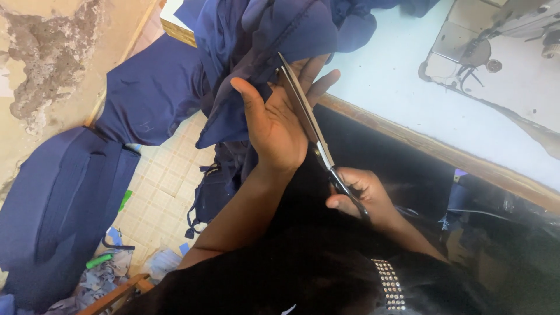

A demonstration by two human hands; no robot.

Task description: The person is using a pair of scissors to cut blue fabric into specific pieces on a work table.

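My left hand [279,116] is raised palm up, fingers spread, against a hanging fold of navy blue cloth [265,41] that spills off the table edge. My right hand [359,195] grips the handles of long metal scissors [306,114]. The blades run up across my left palm and their tip meets the cloth near my fingertips. Whether the blades are parted I cannot tell.
A white sewing table [408,99] with a wooden edge lies to the right, with a sewing machine [501,41] at its far corner. More navy cloth pieces [58,204] lie on the tiled floor [166,186] at left beside fabric scraps [99,280]. A rough wall [46,64] stands at far left.
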